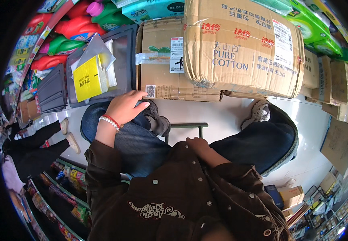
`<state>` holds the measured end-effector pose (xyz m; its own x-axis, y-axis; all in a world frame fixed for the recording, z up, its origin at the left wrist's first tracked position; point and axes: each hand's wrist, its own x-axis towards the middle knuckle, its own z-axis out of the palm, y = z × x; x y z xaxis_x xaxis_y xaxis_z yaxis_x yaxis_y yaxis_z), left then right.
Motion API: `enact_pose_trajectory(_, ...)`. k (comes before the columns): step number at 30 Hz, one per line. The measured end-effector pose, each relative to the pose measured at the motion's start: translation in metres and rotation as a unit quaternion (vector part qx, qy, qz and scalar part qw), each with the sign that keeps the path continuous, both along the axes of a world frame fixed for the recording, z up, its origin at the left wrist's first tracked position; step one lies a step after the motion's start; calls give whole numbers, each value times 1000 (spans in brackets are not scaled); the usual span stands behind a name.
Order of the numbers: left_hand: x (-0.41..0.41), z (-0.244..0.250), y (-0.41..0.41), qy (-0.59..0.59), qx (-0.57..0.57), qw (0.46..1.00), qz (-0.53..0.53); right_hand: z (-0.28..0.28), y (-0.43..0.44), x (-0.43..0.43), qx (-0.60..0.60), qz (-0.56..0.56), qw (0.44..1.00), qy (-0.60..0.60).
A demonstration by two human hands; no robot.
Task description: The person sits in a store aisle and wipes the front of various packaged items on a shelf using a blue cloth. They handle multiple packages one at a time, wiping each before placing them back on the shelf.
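My left hand [127, 106] wears a red and white bead bracelet. Its fingers are apart, with the tips at the near left corner of a cardboard carton [162, 76]; whether they touch it is unclear. A larger taped sanitary-pad carton [237, 64] with printed writing and a label rests partly on top of that one. My right hand [198, 147] lies low between my knees, against the front of my dark jacket [174, 186]; its fingers are mostly hidden. To the left, a yellow packet [89, 79] and clear plastic sleeves [101, 51] sit on a dark crate [122, 60].
A stack of folded dark panels [52, 90] stands left of the crate. Red and green detergent bottles [61, 45] fill the shelf behind. More cartons [341, 78] line the right side. A green metal bar [189, 125] is between my feet. Another person's legs [38, 138] are at left.
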<state>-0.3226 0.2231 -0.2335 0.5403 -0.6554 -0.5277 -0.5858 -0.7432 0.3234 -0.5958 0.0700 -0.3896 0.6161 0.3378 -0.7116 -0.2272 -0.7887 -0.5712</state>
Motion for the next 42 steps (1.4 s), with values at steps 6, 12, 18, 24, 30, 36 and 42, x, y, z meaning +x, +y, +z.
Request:
enact_pose_trajectory(6, -27, 5, -12, -46, -30, 998, -14, 22, -47, -4, 1, 20, 1000, 14)
enact_pose_trajectory(12, -75, 16, -20, -48, -53, 997, 41, 34, -89, -12, -9, 83, 995, 58)
enact_pose_trajectory(18, -120, 16, -39, -33, -58, 995, 81, 29, -126, -45, -37, 77, 996, 38)
enact_pose_trajectory(24, -114, -16, -48, -49, -45, 995, 75, 17, -131, -69, -28, -9, 998, -52)
enact_pose_trajectory(30, -89, -36, -62, 31, 42, 996, 70, 2, -127, -65, -28, 0, 999, -44)
enact_pose_trajectory(36, -103, -44, -99, -13, 117, 993, 25, -20, -130, -69, -21, 67, 997, -34)
enact_pose_trajectory(42, -194, -146, -97, 303, 167, 920, -184, -27, -113, -73, 58, 50, 994, -73)
